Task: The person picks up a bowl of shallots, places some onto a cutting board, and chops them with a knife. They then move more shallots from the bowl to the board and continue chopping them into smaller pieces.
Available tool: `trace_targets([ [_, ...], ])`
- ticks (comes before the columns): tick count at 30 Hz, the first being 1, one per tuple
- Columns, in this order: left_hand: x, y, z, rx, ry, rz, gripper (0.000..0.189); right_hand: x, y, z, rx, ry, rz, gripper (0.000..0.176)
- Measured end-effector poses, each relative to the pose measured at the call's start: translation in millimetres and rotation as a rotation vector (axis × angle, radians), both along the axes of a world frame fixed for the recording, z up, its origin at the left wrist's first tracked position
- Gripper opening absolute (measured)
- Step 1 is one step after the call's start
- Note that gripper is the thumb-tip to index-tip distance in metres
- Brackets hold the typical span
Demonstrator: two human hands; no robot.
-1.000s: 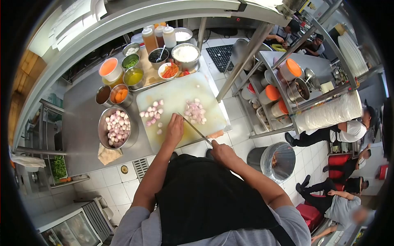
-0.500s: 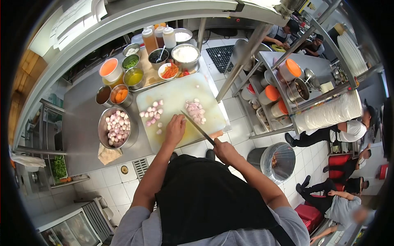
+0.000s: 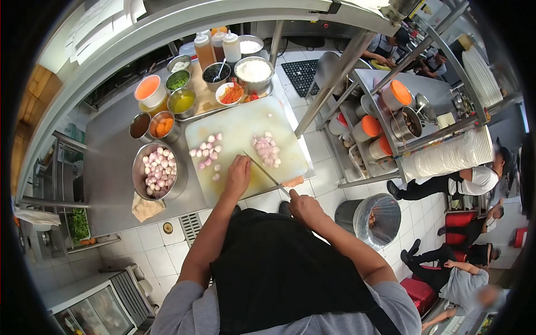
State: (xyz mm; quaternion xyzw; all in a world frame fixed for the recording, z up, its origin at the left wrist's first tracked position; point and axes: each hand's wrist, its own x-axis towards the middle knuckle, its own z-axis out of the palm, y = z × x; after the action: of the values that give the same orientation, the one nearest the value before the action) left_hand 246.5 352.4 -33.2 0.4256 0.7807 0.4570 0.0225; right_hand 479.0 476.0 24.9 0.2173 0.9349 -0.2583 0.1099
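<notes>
My right hand (image 3: 305, 207) is wrapped round the handle of a long knife (image 3: 267, 174). Its blade slants across a pale cutting board (image 3: 237, 124), with the tip beside the fingertips of my left hand (image 3: 239, 172). Those left fingers are bunched together on the board, and whatever they pinch is hidden. Right of the blade lies a heap of peeled, apparently cut shallots (image 3: 266, 149). On the left of the board are several loose peeled shallots (image 3: 206, 148). A steel bowl (image 3: 182, 177) full of shallots stands left of the board.
Behind the board are steel containers of sauces and chopped food, a bowl of white powder (image 3: 253, 70) and squeeze bottles (image 3: 231, 47). A folded cloth (image 3: 147, 207) lies by the shallot bowl. A lined bin (image 3: 385, 220) and a shelf post (image 3: 329, 86) stand right. Other people are at the right.
The knife tip has shifted slightly left, towards my left fingers, and the blade now looks thinner, turned more edge-on. My right hand has moved slightly left. The shallot piles look unchanged.
</notes>
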Motion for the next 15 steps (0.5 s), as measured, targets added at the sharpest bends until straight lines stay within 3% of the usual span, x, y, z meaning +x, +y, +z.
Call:
trace_targets([
  [15,3,-3,1,0.028,-0.026,0.014,0.005,-11,6,11,-0.004,-0.017,0.022,0.027],
])
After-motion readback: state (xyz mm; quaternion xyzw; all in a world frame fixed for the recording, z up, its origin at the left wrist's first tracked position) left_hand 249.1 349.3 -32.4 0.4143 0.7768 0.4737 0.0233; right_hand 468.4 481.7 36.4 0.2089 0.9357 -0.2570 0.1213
